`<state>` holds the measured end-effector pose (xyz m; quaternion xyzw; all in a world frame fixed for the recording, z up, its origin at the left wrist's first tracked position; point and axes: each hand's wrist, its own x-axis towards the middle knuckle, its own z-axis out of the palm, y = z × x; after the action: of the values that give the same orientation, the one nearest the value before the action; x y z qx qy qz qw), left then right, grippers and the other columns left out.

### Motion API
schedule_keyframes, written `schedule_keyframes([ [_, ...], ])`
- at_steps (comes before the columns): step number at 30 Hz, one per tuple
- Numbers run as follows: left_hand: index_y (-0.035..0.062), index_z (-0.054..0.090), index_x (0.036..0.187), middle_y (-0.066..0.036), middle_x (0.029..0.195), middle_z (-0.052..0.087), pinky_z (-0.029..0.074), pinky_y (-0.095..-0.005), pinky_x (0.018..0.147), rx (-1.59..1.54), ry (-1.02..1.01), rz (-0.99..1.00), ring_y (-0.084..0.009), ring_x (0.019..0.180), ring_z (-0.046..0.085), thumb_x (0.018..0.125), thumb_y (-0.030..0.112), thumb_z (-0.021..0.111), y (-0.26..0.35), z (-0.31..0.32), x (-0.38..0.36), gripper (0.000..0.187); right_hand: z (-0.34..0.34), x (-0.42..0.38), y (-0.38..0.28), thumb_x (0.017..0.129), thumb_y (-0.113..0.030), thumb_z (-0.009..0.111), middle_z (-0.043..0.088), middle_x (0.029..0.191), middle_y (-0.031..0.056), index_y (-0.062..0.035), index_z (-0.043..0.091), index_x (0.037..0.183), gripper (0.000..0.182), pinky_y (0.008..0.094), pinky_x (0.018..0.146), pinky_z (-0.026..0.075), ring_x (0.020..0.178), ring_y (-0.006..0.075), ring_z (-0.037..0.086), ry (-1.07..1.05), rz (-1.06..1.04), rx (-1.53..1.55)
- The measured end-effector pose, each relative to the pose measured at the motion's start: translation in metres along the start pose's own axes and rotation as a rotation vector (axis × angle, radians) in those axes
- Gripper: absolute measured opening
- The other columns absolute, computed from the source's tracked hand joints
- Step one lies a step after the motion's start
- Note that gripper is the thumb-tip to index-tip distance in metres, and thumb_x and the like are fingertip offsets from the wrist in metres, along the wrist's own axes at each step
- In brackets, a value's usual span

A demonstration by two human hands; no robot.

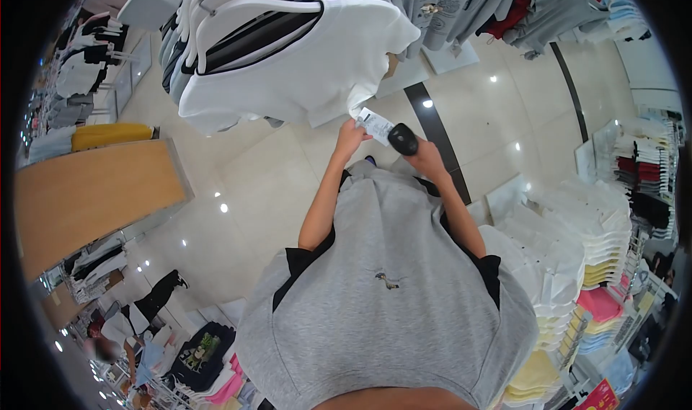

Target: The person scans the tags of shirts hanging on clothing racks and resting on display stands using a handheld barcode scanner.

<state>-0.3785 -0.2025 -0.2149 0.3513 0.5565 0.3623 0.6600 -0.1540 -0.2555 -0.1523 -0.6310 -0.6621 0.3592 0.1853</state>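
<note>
A white T-shirt (303, 71) hangs at the front of a row on white hangers (252, 10). My left hand (350, 137) pinches a white printed tag (376, 126) by its edge, just below the shirt's side, where the fabric is drawn out toward my fingers. In my right hand (427, 159) is a black handheld barcode scanner (403, 139), its rounded head right at the tag's other end. My fingers are wrapped round its handle, which they mostly hide.
Grey shirts (461, 10) hang at the upper right. A wooden-topped table (101, 194) stands at the left with folded yellow cloth (112, 135). White garments (540, 259) hang close by my right side. Another person (133, 323) is among racks at the lower left.
</note>
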Motion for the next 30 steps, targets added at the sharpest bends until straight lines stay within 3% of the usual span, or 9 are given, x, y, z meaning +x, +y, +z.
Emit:
schedule_keyframes([
  [5,-0.0065,0.052,0.110,-0.013,0.102,0.060,0.058,-0.0310,0.071,0.006,-0.014,-0.006,-0.0225,0.090,0.063,0.079,-0.001,0.049,-0.006,0.004,0.006,0.032,0.025,0.025,0.017,0.073,-0.024,0.062,0.065,0.078,0.0225,-0.0030,0.059,0.091,0.028,0.0501,0.070,0.050,0.077,0.0420,0.062,-0.046,-0.007,-0.197],
  [9,-0.0067,0.050,0.114,-0.024,0.113,0.058,0.049,-0.0412,0.087,0.462,0.299,0.178,-0.0354,0.104,0.060,0.080,0.008,0.056,-0.042,0.007,0.021,0.037,0.003,0.023,0.047,0.073,-0.021,0.062,0.065,0.079,0.0221,-0.0030,0.058,0.087,0.023,0.0499,0.070,0.050,0.079,0.0419,0.062,0.015,0.104,-0.176],
  [13,-0.0042,0.052,0.113,-0.027,0.119,0.055,0.043,-0.0425,0.093,0.833,0.389,0.255,-0.0402,0.108,0.056,0.083,0.011,0.057,-0.025,0.024,0.027,0.034,0.015,0.018,0.170,0.070,-0.022,0.064,0.065,0.083,0.0234,-0.0020,0.060,0.091,0.029,0.0501,0.076,0.050,0.085,0.0419,0.062,0.134,0.238,-0.137],
  [17,-0.0008,0.057,0.107,-0.021,0.110,0.061,0.044,-0.0426,0.090,0.666,0.062,0.345,-0.0379,0.104,0.057,0.086,0.012,0.055,0.104,0.101,0.032,0.025,-0.022,0.007,0.216,0.067,-0.021,0.066,0.066,0.085,0.0233,-0.0001,0.064,0.090,0.031,0.0472,0.075,0.051,0.084,0.0407,0.063,0.239,0.450,-0.019],
  [18,0.0016,0.060,0.105,-0.018,0.103,0.064,0.045,-0.0421,0.088,0.737,0.084,0.562,-0.0354,0.103,0.058,0.085,0.010,0.056,0.141,0.127,0.037,0.022,-0.023,0.011,0.244,0.067,-0.021,0.066,0.066,0.085,0.0233,-0.0001,0.064,0.090,0.031,0.0472,0.075,0.051,0.084,0.0407,0.063,0.244,0.436,-0.020],
  [25,-0.0027,0.049,0.122,-0.023,0.114,0.057,0.040,-0.0453,0.093,0.879,0.901,1.588,-0.0393,0.110,0.051,0.084,0.024,0.062,0.462,0.243,0.122,0.049,-0.104,0.041,0.348,0.066,-0.018,0.068,0.062,0.061,0.0089,-0.0004,0.066,0.072,0.019,0.0332,0.050,0.047,0.054,0.0186,0.061,0.241,0.760,0.456],
  [26,-0.0027,0.049,0.122,-0.023,0.114,0.057,0.040,-0.0453,0.093,0.878,0.919,1.603,-0.0393,0.110,0.051,0.084,0.024,0.062,0.482,0.249,0.150,0.049,-0.123,0.044,0.348,0.066,-0.018,0.069,0.062,0.061,0.0091,-0.0008,0.066,0.072,0.018,0.0328,0.049,0.047,0.053,0.0185,0.061,0.220,0.751,0.492],
  [28,-0.0030,0.050,0.118,-0.022,0.106,0.058,0.042,-0.0463,0.088,0.877,0.598,1.111,-0.0398,0.102,0.053,0.081,0.029,0.065,0.498,0.255,0.198,0.052,-0.145,0.050,0.359,0.067,-0.018,0.069,0.062,0.061,0.0093,-0.0012,0.066,0.072,0.018,0.0324,0.047,0.047,0.052,0.0184,0.060,0.190,0.724,0.518],
  [30,-0.0024,0.051,0.116,-0.022,0.103,0.058,0.042,-0.0467,0.085,0.869,0.673,1.150,-0.0395,0.099,0.053,0.079,0.030,0.066,0.492,0.271,0.196,0.052,-0.144,0.060,0.400,0.067,-0.016,0.069,0.061,0.061,0.0087,-0.0012,0.066,0.073,0.016,0.0324,0.046,0.047,0.051,0.0180,0.060,0.209,0.714,0.498],
])
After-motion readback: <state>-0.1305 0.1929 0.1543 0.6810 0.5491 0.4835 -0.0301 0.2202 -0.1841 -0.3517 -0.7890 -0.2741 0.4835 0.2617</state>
